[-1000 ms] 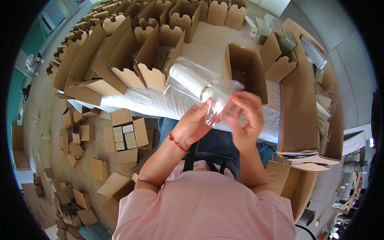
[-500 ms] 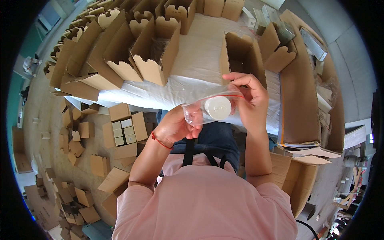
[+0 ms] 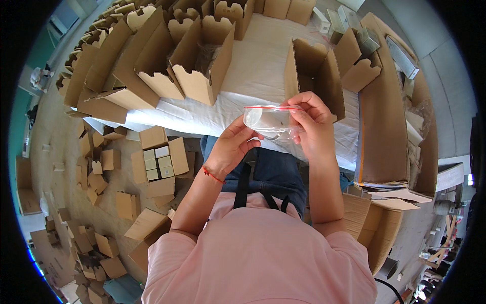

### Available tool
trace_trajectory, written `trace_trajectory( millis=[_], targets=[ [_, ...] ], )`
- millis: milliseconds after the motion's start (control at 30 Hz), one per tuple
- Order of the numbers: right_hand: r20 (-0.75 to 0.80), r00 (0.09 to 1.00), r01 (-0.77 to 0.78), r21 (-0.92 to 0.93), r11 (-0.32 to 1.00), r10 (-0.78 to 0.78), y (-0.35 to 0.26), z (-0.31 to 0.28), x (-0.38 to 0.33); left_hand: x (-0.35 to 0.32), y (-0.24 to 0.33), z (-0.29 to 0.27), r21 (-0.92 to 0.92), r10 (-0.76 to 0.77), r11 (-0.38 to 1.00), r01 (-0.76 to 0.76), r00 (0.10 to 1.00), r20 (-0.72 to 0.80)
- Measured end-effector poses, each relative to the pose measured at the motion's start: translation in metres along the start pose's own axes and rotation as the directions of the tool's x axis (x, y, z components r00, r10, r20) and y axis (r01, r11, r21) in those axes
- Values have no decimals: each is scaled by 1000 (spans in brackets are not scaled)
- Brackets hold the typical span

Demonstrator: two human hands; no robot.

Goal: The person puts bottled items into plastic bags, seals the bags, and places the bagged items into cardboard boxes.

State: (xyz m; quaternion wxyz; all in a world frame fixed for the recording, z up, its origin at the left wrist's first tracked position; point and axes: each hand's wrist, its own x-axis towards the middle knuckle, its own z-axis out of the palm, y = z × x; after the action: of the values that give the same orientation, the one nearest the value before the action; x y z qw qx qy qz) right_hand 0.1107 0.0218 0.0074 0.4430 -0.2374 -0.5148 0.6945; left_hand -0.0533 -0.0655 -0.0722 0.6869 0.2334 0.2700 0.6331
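- The clear bag (image 3: 276,120) is at the centre of the clock, raised in front of the body above the near edge of the white-covered table (image 3: 254,61); its red closure strip (image 3: 271,107) runs nearly level along the top, and a pale rounded shape shows at its left end (too washed out to name).
- At eight o'clock from it, the left hand (image 3: 231,146) has its fingers curled and thumb brought in, clamped on the bag's lower left side; a red bracelet (image 3: 213,175) circles that wrist.
- At three o'clock, the right hand (image 3: 315,125) stands higher, its thumb and bent forefinger pinched together on the bag's right end by the strip.
- Both elbows are bent close to the torso, the left forearm slanting up toward one o'clock, the right one rising almost straight to twelve.
- An open carton (image 3: 331,78) stands on the table at one o'clock, just beyond the right hand.
- Tall open cartons (image 3: 195,83) line up at ten to eleven o'clock.
- A large carton (image 3: 379,116) lies at three o'clock, with packets inside.
- Between eight and nine o'clock, on the floor, a flapped carton (image 3: 178,156) holds small pale boxes (image 3: 163,162).
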Motion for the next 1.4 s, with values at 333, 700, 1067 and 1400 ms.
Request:
trace_trajectory(
  millis=[333,700,1067,1400],
  targets=[
    [57,996,-80,225,971,69,12,4,-5,13,22,20,341,527,767,-543,837,148],
    [215,895,433,-631,644,-391,-6,12,-4,9,49,49,591,618,631,-503,786,10],
    [302,888,459,-549,699,-346,4,29,13,2,58,41,611,559,654,-447,829,8],
    [156,930,367,-405,837,-332,-1,32,9,7,63,51,515,581,714,-474,812,-58]
  ],
)
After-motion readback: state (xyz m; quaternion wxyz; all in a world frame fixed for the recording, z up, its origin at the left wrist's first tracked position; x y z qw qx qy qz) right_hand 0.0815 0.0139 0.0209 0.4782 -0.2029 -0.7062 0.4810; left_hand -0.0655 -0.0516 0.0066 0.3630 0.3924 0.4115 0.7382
